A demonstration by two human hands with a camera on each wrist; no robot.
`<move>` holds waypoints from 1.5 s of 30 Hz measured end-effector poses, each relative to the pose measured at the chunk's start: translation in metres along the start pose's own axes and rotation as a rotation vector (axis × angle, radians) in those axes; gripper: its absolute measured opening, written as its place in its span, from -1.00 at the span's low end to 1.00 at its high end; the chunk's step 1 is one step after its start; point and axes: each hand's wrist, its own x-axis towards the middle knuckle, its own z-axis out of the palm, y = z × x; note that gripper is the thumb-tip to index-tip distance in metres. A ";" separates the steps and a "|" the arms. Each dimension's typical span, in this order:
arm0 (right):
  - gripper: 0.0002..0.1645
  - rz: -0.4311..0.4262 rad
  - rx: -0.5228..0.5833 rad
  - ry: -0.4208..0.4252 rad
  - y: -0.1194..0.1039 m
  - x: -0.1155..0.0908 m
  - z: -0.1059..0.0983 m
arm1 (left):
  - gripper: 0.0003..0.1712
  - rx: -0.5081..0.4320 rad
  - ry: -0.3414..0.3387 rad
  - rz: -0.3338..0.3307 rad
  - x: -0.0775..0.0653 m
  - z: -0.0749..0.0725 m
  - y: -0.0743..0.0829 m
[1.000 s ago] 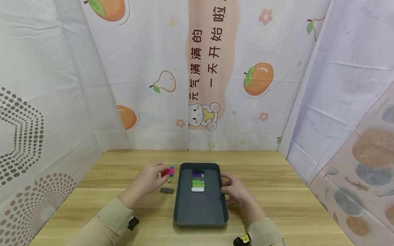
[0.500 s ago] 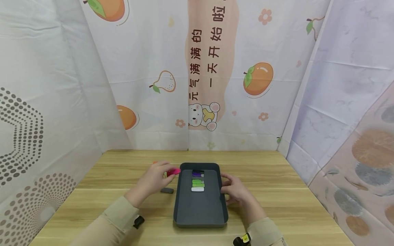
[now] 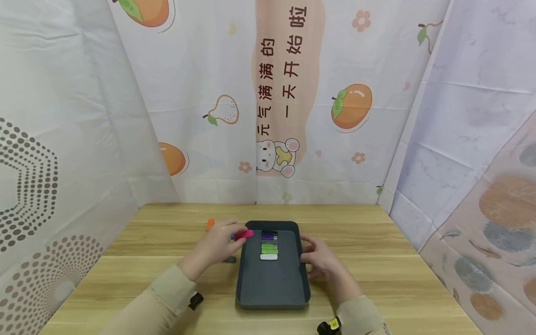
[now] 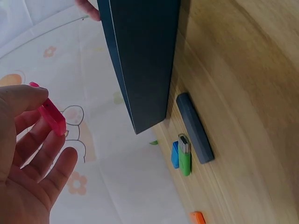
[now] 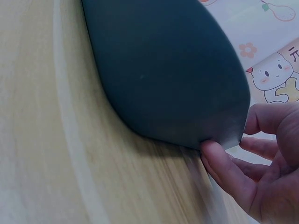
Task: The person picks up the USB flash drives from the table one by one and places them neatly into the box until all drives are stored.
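My left hand (image 3: 218,242) pinches a pink USB flash drive (image 3: 247,234) between thumb and fingers, held up over the left rim of the dark grey tray (image 3: 272,288). In the left wrist view the pink drive is clear of the table. At the tray's right side, my right hand (image 3: 322,258) grips the edge; in the right wrist view its thumb lies low on the outer wall and a finger sits at the rim. Inside the tray a column of sticks runs down: black, purple (image 3: 268,237), green (image 3: 270,251) and white (image 3: 269,257).
Left of the tray, a dark grey stick (image 4: 195,128), a green USB drive (image 4: 185,158) with a metal plug and a blue piece (image 4: 175,155) lie on the wooden table (image 3: 356,232). An orange piece (image 3: 210,224) lies farther back. A printed curtain (image 3: 209,153) hangs behind.
My left hand has carried the pink drive rightward, from the pieces on the table to over the tray's left rim. The orange piece has come into view. The right hand stays put.
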 end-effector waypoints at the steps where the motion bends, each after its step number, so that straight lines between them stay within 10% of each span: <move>1: -0.01 0.001 -0.002 0.004 0.000 0.000 0.000 | -0.77 -0.003 -0.003 0.006 0.001 0.001 0.000; 45: 0.01 -0.003 0.008 -0.021 0.001 0.002 -0.003 | -0.85 -0.016 -0.351 -0.030 0.023 0.048 0.033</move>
